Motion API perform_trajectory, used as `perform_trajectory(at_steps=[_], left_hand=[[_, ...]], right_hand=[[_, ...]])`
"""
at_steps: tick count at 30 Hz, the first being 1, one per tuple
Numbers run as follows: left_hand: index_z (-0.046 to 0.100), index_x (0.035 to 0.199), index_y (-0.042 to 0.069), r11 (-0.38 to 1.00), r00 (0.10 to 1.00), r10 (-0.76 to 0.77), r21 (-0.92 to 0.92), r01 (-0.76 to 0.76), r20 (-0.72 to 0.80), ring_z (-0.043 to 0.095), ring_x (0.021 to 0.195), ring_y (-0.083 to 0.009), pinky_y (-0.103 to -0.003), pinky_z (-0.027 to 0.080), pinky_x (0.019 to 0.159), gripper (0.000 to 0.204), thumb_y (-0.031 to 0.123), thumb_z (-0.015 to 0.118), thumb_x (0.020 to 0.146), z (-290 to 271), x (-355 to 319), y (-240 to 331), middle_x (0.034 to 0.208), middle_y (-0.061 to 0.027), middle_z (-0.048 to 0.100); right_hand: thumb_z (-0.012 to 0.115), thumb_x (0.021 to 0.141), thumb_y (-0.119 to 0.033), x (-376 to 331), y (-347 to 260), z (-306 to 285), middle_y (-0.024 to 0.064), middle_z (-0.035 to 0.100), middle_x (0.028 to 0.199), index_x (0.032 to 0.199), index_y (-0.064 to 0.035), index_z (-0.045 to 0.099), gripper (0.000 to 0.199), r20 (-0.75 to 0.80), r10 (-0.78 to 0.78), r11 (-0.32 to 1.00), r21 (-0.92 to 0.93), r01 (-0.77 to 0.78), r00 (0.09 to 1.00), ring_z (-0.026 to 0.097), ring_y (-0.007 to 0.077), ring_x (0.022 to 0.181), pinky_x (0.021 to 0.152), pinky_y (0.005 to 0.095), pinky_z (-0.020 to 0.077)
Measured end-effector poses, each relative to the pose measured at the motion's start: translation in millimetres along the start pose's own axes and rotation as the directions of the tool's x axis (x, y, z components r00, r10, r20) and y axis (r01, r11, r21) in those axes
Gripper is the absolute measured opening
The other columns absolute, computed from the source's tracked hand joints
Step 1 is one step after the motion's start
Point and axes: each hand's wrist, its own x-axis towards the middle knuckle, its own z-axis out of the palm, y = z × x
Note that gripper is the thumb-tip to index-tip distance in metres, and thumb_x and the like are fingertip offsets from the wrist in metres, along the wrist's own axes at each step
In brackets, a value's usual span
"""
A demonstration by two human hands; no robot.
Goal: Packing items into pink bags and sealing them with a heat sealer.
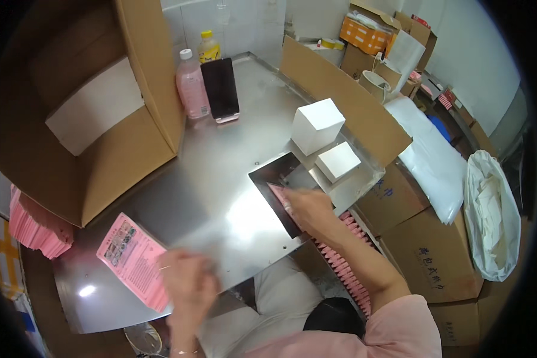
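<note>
My left hand is blurred at the near edge of the steel table, its fingers resting on a stack of pink printed leaflets. My right hand reaches into a dark tray at the table's right edge and touches a pink item lying in it. A row of pink items stands on edge under my right forearm. Two white boxes, one large and one small, sit just behind the tray.
A big open cardboard carton lies on its side at the left. A pink bottle, a yellow-capped bottle and a dark phone stand at the back. A cardboard wall, brown cartons and a white bag fill the right.
</note>
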Motion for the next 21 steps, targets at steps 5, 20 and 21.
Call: perform_trajectory(at_steps=[5,20,21], left_hand=[[0.057,0.106,0.005,0.831,0.935,-0.303,0.429,0.354,-0.186,0.051,0.107,-0.0383,-0.051,0.035,0.103,0.031,0.002,0.057,0.075,-60.5,-29.5,-57.0,0.109,-0.0154,0.055],[0.054,0.127,-0.001,0.985,0.912,0.145,-0.139,-0.099,0.383,0.048,0.119,-0.0441,-0.052,0.040,0.100,0.056,0.005,0.072,0.075,71.5,19.4,22.1,0.131,-0.0239,0.051],[0.055,0.127,-0.002,0.990,0.933,0.110,-0.123,-0.071,0.344,0.047,0.122,-0.0462,-0.055,0.038,0.102,0.060,0.012,0.075,0.072,57.2,25.6,18.9,0.132,-0.0258,0.050]], right_hand=[[0.068,0.085,-0.014,4.1,51.5,-30.6,0.0125,0.061,0.092,0.102,-0.0037,0.065,0.021,-0.468,-0.002,0.944,-0.294,-0.153,0.884,0.059,0.0299,0.095,0.082,0.0462,0.0463],[0.065,0.081,-0.008,-16.7,-8.9,-9.4,0.0237,0.060,0.125,0.122,-0.0029,0.060,0.042,-0.321,-0.366,0.905,0.096,0.414,0.873,0.057,0.0444,0.115,0.102,0.0551,0.0458],[0.063,0.083,-0.016,-31.6,-47.6,-12.5,0.0223,0.061,0.121,0.119,-0.0034,0.062,0.039,0.014,-0.511,0.859,0.030,0.510,0.860,0.057,0.0441,0.116,0.102,0.0648,0.0412]])
